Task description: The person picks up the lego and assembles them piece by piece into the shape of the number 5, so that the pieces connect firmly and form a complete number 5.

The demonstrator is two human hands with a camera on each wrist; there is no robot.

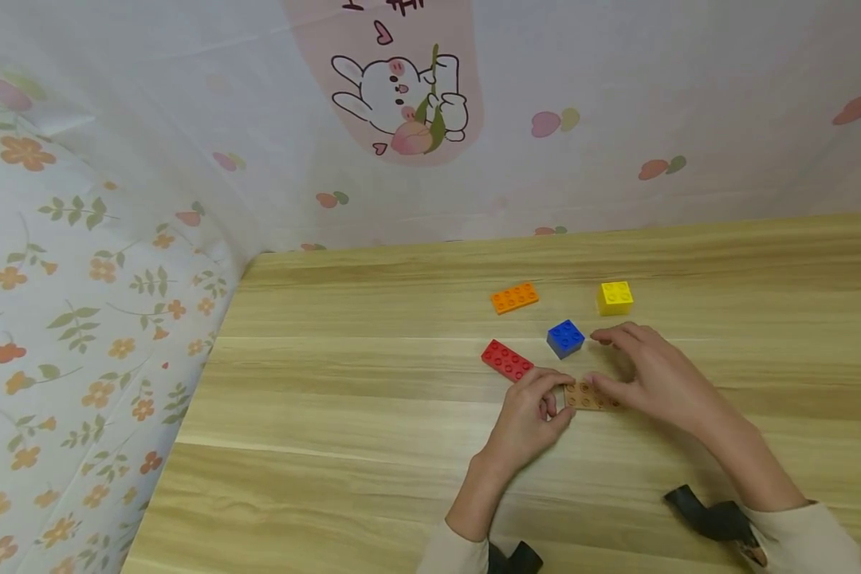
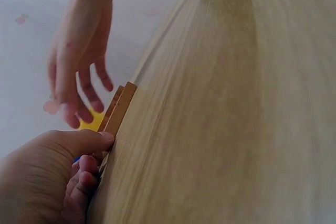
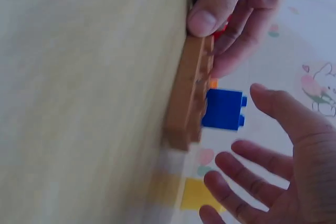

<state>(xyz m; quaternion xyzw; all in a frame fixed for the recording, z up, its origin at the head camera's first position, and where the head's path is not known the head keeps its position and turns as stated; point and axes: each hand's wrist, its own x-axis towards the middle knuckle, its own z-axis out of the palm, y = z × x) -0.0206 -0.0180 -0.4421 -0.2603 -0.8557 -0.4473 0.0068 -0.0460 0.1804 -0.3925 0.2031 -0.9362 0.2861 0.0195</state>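
A flat brown toy brick point(image 1: 581, 397) with studs on top lies on the table. My left hand point(image 1: 525, 416) pinches its left end between thumb and fingers, as the left wrist view also shows. Over the brick's right end hovers my right hand point(image 1: 656, 376), its fingers spread and holding nothing; it hides part of that end in the head view. Just beyond the right fingertips stands a blue brick point(image 1: 565, 340), apart from the brown one. A flat red brick point(image 1: 505, 360) lies beside the left hand, partly covered by its fingers.
Farther back on the wooden table point(image 1: 330, 383) are a flat orange brick point(image 1: 514, 298) and a taller yellow brick point(image 1: 615, 299). A patterned cloth point(image 1: 258, 96) hangs along the back and left edges. Black mounts point(image 1: 717, 518) sit at both wrists.
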